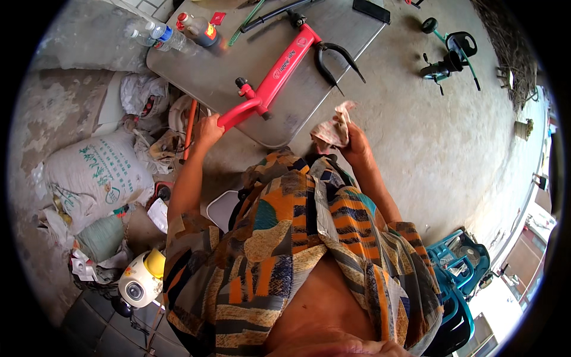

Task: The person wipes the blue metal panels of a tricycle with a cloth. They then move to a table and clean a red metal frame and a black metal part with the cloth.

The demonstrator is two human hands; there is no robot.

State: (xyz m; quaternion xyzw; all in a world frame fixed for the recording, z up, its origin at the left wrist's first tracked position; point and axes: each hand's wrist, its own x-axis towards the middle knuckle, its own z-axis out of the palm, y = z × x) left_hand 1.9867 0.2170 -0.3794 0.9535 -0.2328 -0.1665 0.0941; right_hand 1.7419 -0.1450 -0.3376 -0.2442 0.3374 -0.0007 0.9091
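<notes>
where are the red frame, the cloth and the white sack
Red frame [288, 69]: head view, middle of its thick tube
Cloth [329, 134]: head view, its bunched lower part
White sack [98, 174]: head view, its printed side

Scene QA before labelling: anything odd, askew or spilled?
The red frame on the table looks incomplete: its black fork holds no wheel. One end juts past the table edge, in the left hand. No spill visible.

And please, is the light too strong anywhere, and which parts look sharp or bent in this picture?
Head view: the concrete floor washes out toward the right rim; the tabletop carries a soft sheen; the red frame, left hand and right hand look fairly sharp; edges near the black fisheye rim look bent.
</notes>
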